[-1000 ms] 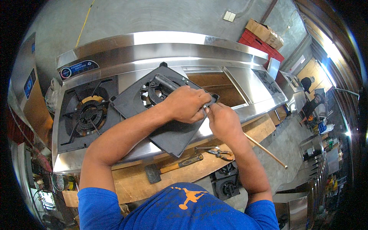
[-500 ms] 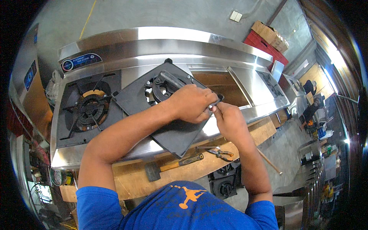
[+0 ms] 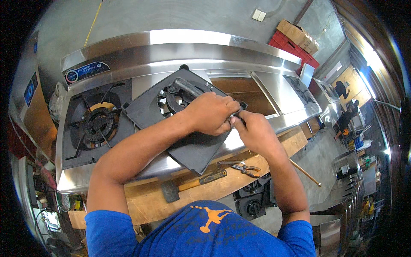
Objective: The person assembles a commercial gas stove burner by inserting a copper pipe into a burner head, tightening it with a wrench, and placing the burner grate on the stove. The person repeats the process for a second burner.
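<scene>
A black square stove top plate lies turned cornerwise across the steel gas stove. A dark cast burner with a thick tube sits on it, the tube running under my left hand. That hand is closed near the plate's right corner, and its fingertips hide what they grip. Against them, my right hand is closed, thumb and forefinger pinching a small shiny metal piece whose kind I cannot make out.
On the wooden board in front lie a mallet and pliers. A fitted burner is at left, an open bay at right. Another burner unit sits below. A person is far right.
My right hand has shifted slightly left and up, its thumb and forefinger now closer against my left fingertips. The plate stays in place on the stove.
</scene>
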`<state>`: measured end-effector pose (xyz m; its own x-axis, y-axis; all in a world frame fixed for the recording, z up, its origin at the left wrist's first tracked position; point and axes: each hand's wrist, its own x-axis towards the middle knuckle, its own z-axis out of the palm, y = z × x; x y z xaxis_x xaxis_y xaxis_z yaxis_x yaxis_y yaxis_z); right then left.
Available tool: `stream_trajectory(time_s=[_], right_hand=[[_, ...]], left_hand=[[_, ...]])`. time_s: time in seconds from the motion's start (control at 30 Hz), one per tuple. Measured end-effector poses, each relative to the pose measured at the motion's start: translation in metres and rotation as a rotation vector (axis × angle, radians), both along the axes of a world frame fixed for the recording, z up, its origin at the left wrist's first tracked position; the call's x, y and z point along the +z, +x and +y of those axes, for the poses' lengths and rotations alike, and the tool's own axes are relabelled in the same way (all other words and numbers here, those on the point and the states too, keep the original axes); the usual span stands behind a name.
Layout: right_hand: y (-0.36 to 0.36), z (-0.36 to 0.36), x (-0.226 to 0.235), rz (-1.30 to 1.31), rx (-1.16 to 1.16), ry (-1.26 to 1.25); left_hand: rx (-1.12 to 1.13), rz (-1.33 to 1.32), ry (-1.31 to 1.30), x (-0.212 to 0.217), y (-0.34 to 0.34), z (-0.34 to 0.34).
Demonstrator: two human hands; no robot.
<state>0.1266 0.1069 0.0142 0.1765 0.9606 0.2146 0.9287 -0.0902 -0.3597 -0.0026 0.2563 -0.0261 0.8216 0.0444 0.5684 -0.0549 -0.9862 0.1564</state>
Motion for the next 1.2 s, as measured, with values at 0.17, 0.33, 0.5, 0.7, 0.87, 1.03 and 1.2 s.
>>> stream_trajectory(time_s=[0.17, 0.33, 0.5, 0.7, 0.87, 1.03, 1.2], right_hand=[[-0.004, 0.002, -0.004, -0.048, -0.01, 0.071], [0.003, 0.002, -0.003, -0.028, 0.012, 0.005], [0.004, 0.002, -0.004, -0.017, -0.025, 0.028], [0.013, 0.01, 0.002, 0.433, -0.103, -0.233], [0.01, 0.01, -0.002, 0.139, 0.034, -0.046], [0.023, 0.016, 0.006, 0.534, -0.085, -0.368], [0.021, 0.012, -0.003, 0.197, 0.064, -0.096]], left_hand=[[0.0, -0.021, -0.005, -0.001, -0.001, 0.0], [-0.013, 0.014, -0.019, 0.0, 0.0, 0.001], [0.001, 0.015, -0.005, 0.001, 0.0, 0.0], [-0.007, 0.04, -0.012, 0.002, -0.001, 0.0], [-0.007, 0.031, -0.018, 0.002, -0.001, 0.0], [-0.012, 0.048, -0.014, 0.003, -0.001, 0.001], [-0.007, 0.053, -0.032, 0.0, -0.002, 0.001]])
